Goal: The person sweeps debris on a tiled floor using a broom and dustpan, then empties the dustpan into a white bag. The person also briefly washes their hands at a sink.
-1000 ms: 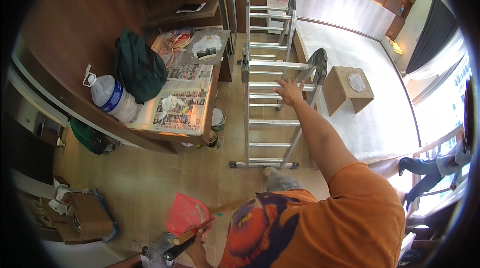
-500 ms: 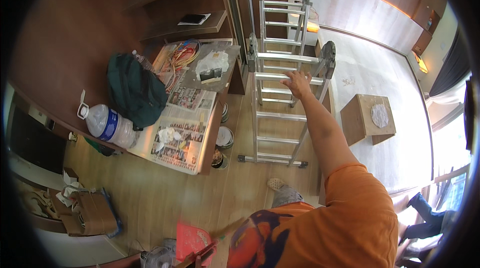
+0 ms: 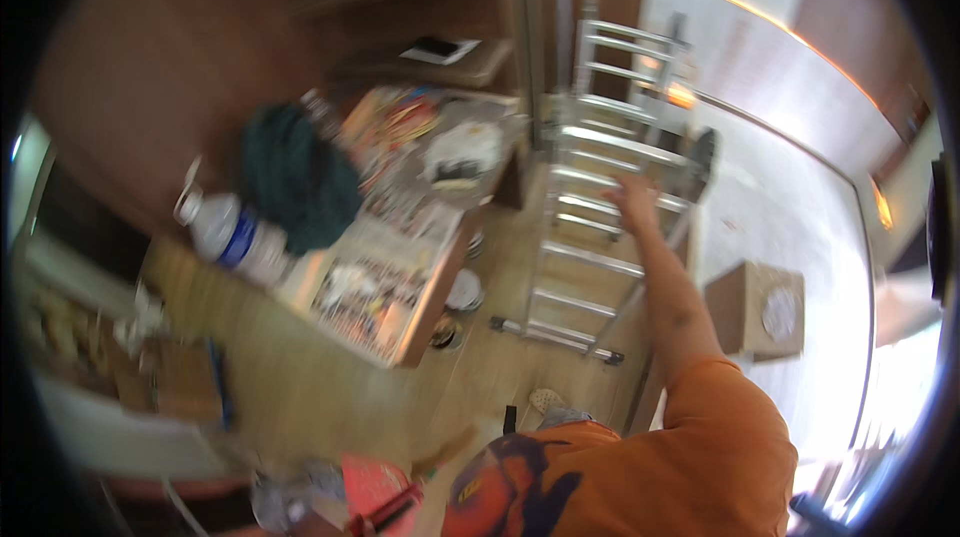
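Observation:
My right hand (image 3: 634, 203) reaches forward at the end of my outstretched bare arm, against the rungs of a silver folding ladder (image 3: 592, 255). Its fingers look spread, though motion smears them, and whether they touch the rung or hover in front of it is unclear. The ladder stands on the wood floor, with a dark hinge (image 3: 703, 165) on its right side and a wide foot bar at the bottom. No part of my left hand shows. At the lower edge, beside my orange shirt, lie a red dustpan-like thing (image 3: 372, 480) and a blurred dark red bar.
Left of the ladder, a newspaper-covered bench (image 3: 345, 277) holds a dark green bag (image 3: 300, 177), a large water bottle (image 3: 228, 235), and coloured wires (image 3: 412, 117). Paint cans (image 3: 464, 289) stand beneath its edge. A wooden box (image 3: 752, 309) sits right, on a pale platform (image 3: 735, 207).
The whole view has swung, shifting the bench and ladder rightward and down, with more blur. A ceiling light has come in at the top. My right hand stays at the ladder's rungs.

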### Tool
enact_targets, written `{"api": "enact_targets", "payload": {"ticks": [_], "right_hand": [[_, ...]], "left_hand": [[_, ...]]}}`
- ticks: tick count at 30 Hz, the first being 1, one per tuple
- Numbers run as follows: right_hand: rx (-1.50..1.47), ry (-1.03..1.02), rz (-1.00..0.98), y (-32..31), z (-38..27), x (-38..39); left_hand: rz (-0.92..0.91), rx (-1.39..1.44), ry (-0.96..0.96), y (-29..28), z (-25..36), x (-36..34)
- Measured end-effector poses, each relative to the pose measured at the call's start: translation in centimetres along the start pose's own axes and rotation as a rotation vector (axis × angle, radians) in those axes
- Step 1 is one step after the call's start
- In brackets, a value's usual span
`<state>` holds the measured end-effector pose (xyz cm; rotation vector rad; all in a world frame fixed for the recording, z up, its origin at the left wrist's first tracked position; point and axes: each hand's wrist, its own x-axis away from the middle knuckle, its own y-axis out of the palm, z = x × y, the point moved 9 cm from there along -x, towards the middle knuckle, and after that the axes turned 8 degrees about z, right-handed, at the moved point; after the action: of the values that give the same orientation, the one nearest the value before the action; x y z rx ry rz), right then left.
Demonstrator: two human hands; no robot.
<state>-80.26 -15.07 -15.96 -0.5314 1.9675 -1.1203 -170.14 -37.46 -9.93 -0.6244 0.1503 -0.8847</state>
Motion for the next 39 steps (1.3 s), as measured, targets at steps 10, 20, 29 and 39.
{"api": "enact_targets", "payload": {"ticks": [10, 20, 29, 39], "right_hand": [[-0.177, -0.023, 0.017, 3.9, -7.8, 14.2], [-0.822, -0.99, -1.504, -1.4, -66.7, 57.2], [-1.001, -1.365, -1.277, -5.2, -90.9, 57.6], [-1.067, -1.264, -1.364, 11.7, -113.3, 46.8]], "left_hand": [[0.114, 0.212, -0.037, -5.7, 0.7, -0.4], [-0.174, 0.367, 0.265, -7.8, -1.4, -15.3], [-0.286, 0.227, 0.429, -9.1, 3.7, -32.1], [-0.199, 0.273, 0.25, -9.9, 7.8, -59.4]]}}
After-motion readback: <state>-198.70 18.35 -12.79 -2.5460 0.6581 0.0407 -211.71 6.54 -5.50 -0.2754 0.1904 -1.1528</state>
